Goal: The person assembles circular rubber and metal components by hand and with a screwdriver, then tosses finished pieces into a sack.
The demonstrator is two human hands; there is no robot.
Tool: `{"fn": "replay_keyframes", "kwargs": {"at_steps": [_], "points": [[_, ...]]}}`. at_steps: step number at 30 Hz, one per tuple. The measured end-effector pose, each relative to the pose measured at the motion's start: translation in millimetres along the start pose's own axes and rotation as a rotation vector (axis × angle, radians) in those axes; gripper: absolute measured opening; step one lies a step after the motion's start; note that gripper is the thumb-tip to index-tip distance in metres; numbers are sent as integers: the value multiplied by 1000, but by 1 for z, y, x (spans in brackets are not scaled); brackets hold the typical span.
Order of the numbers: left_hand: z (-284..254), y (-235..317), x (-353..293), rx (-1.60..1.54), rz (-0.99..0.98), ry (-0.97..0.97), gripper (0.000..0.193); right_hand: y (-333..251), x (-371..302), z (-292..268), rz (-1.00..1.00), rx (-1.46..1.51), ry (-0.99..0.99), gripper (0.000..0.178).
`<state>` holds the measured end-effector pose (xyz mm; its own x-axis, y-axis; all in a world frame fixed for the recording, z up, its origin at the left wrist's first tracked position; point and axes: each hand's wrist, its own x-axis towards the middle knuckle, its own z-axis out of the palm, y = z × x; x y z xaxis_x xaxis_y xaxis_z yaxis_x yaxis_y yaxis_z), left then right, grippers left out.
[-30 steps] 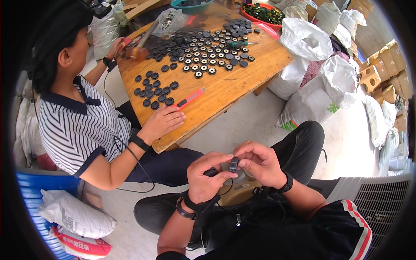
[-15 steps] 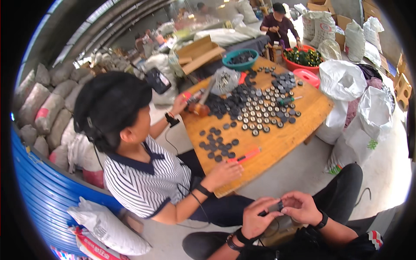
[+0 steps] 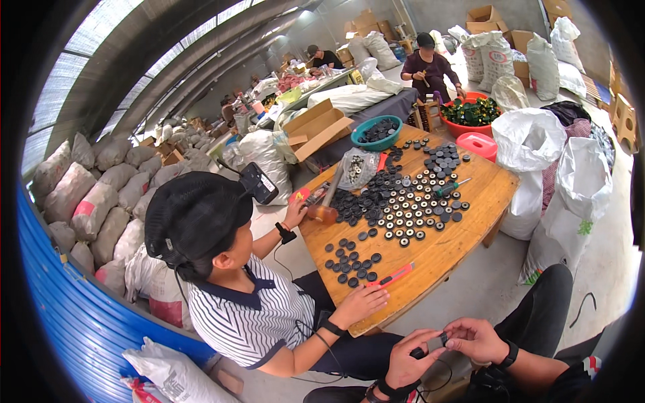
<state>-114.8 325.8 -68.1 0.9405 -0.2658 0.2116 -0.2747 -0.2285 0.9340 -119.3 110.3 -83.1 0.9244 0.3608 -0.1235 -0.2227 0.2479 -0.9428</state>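
Observation:
Over my lap, both hands meet around a small grey block-like piece with dark parts at its ends. My left hand is closed on the grey piece, and a black end shows by its fingers. From the other side my right hand pinches at the piece's dark end; its fingertips partly hide what they grip. Ahead stands a wooden table with several loose black discs and many discs with pale centres. A red utility knife lies near the table's front edge.
To my left a co-worker in a striped shirt rests one hand by the knife. A wooden-headed hammer and green screwdriver lie on the table. Beyond are a teal basin and a red basin. White sacks stand right.
The view has shifted, so the table and co-worker sit further right and more of the hall shows. My hands stay together, with the grey piece more exposed between them.

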Motion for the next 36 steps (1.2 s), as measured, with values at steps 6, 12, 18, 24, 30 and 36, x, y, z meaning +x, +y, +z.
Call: {"fn": "replay_keyframes", "kwargs": {"at_steps": [6, 12, 18, 24, 30, 36], "points": [[1, -9, -1, -40, -16, 32, 38, -6, -3, -2, -110, -98, -36, 31], [-13, -4, 7, -62, 21, 86, 40, -11, 11, -9, -150, -371, -26, 35], [-9, -7, 1, -181, -5, 57, 42, -18, 3, -7, -135, -351, -35, 38], [-13, -1, -6, -182, -30, 42, 42, -22, 1, -1, -86, -449, -23, 28], [-13, 2, -1, -184, -70, 46, 41, -9, 5, 0, -43, -96, 4, 31], [-11, 1, 4, -140, -8, 57, 40, -22, 8, 10, -57, 1, -13, 24]]}}
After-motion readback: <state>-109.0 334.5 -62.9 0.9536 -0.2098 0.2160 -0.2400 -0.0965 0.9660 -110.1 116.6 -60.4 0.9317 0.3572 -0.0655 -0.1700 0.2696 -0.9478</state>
